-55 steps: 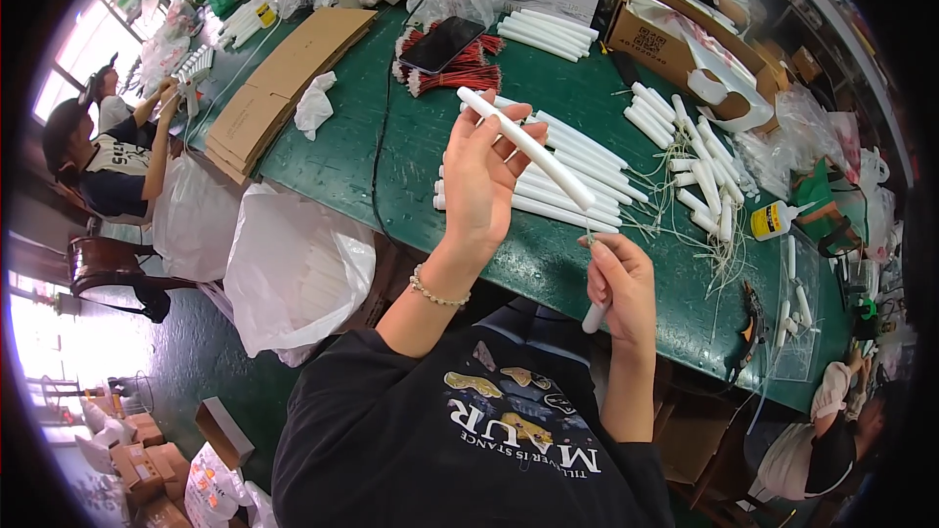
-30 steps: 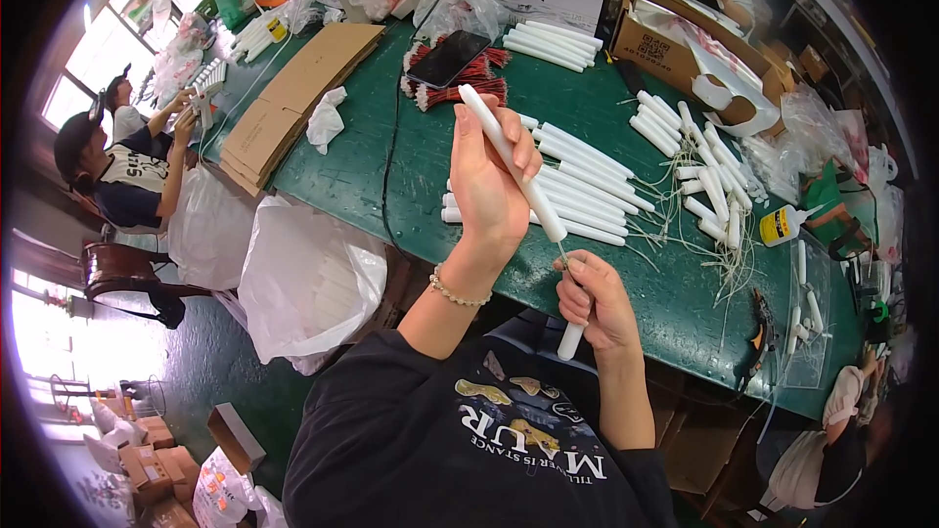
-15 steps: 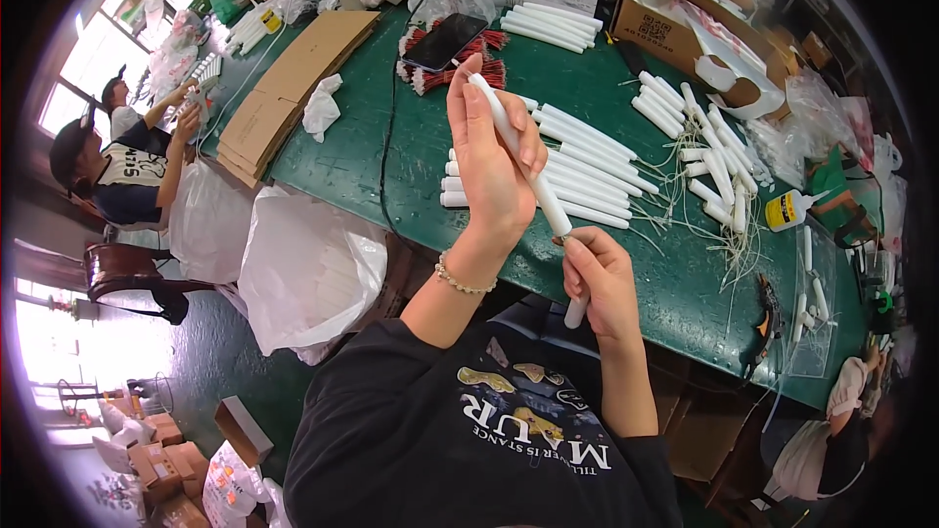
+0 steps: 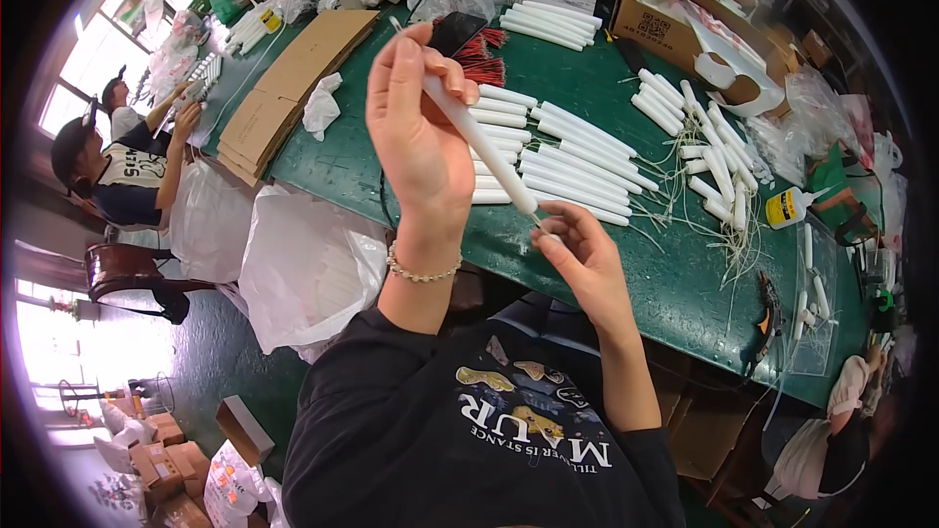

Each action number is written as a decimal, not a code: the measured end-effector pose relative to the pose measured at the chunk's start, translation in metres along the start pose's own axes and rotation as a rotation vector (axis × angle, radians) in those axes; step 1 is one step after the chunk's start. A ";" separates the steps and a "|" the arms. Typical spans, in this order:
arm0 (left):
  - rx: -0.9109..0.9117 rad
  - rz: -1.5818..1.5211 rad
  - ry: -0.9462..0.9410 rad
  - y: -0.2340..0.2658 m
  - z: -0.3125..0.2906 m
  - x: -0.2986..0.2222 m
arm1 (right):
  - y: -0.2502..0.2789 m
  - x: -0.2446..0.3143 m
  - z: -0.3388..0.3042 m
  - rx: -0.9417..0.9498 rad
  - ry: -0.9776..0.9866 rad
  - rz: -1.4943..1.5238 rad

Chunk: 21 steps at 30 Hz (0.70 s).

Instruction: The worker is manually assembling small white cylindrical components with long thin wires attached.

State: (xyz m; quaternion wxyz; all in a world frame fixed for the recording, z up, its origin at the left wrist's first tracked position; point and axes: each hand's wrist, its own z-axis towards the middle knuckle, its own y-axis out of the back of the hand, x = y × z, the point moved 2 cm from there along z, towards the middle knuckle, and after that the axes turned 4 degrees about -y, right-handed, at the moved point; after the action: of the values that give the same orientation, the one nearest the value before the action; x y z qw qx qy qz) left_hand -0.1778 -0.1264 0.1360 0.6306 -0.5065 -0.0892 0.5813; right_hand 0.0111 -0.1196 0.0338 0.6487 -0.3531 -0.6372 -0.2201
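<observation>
A long white candle-shaped tube (image 4: 494, 156) slants across my left hand (image 4: 421, 137), which is closed around its upper part. A thin clear tip pokes out above my left fingers. Just off the tube's lower end, my right hand (image 4: 587, 264) pinches with thumb and fingers; what they hold is too small to make out. Behind my hands, rows of similar white tubes (image 4: 577, 176) lie side by side on the green table (image 4: 528, 269), thin wires trailing from their right ends. More wired white tubes (image 4: 719, 171) sit in a loose heap to the right.
A glue bottle (image 4: 782, 208) and pliers (image 4: 766, 318) lie at the right. At the back are a phone (image 4: 458, 34), red wire bundles (image 4: 479, 68) and a cardboard box (image 4: 675, 29). Cardboard sheets (image 4: 293, 88) and a white plastic bag (image 4: 308, 254) are leftward. Other people work nearby.
Both hands have shifted left, the tube with them. A short white piece seen below my right hand earlier no longer shows. My left fingers now reach nearer the tube's upper end.
</observation>
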 end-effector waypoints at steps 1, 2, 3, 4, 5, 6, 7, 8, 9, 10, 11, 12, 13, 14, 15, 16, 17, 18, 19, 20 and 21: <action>0.007 0.028 -0.040 -0.008 0.002 -0.008 | -0.002 -0.001 0.001 -0.003 0.058 -0.052; 0.008 0.027 -0.043 -0.010 0.005 -0.014 | -0.003 -0.001 0.001 -0.008 0.117 -0.105; 0.113 0.041 -0.112 -0.012 0.008 -0.022 | -0.003 -0.002 0.001 -0.008 0.119 -0.105; 0.219 0.055 -0.180 -0.017 0.011 -0.028 | -0.001 -0.003 0.000 -0.002 0.101 -0.083; 0.186 0.082 -0.230 -0.025 0.014 -0.032 | 0.000 -0.005 -0.002 0.005 0.082 -0.063; 0.188 0.080 -0.230 -0.029 0.018 -0.034 | 0.002 -0.006 -0.003 0.003 0.084 -0.063; 0.271 0.122 -0.302 -0.033 0.024 -0.038 | 0.003 -0.008 -0.005 0.005 0.036 -0.068; 0.354 0.163 -0.377 -0.036 0.028 -0.039 | 0.005 -0.010 -0.006 0.008 -0.010 -0.073; 0.357 0.161 -0.377 -0.040 0.031 -0.034 | 0.008 -0.013 -0.007 0.006 -0.008 -0.073; 0.342 0.271 -0.509 -0.046 0.032 -0.026 | 0.011 -0.017 -0.008 0.010 -0.020 -0.063; 0.323 0.384 -0.643 -0.051 0.034 -0.019 | 0.012 -0.021 -0.009 0.017 -0.033 -0.053; 0.333 0.500 -0.696 -0.051 0.036 -0.010 | 0.012 -0.021 -0.010 0.019 -0.029 -0.055; 0.341 0.617 -0.748 -0.048 0.039 0.004 | 0.013 -0.021 -0.012 0.025 -0.032 -0.025; 0.422 0.630 -0.969 -0.051 0.046 0.025 | 0.014 -0.021 -0.014 0.025 -0.036 0.002; 0.503 0.642 -1.192 -0.056 0.048 0.042 | 0.015 -0.022 -0.016 0.025 -0.032 0.000; 0.629 0.881 -1.118 -0.052 0.039 0.053 | 0.017 -0.024 -0.018 0.017 -0.042 0.013; 0.710 0.985 -1.073 -0.051 0.031 0.071 | 0.019 -0.024 -0.020 0.006 -0.052 0.026; 0.783 0.952 -1.090 -0.047 0.025 0.095 | 0.019 -0.025 -0.021 0.014 -0.049 0.022; 0.841 1.040 -1.097 -0.044 0.014 0.117 | 0.020 -0.025 -0.023 0.007 -0.054 0.030; 0.929 1.074 -1.088 -0.038 0.005 0.138 | 0.021 -0.026 -0.023 0.005 -0.060 0.038; 1.007 1.118 -1.107 -0.036 -0.008 0.151 | 0.023 -0.028 -0.024 0.007 -0.060 0.035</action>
State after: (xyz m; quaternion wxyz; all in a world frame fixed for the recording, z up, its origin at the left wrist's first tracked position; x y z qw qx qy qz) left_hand -0.1028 0.0009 0.0867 0.2723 0.2062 0.1423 0.9290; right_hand 0.0416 -0.1266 0.0038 0.6345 -0.3684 -0.6507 -0.1957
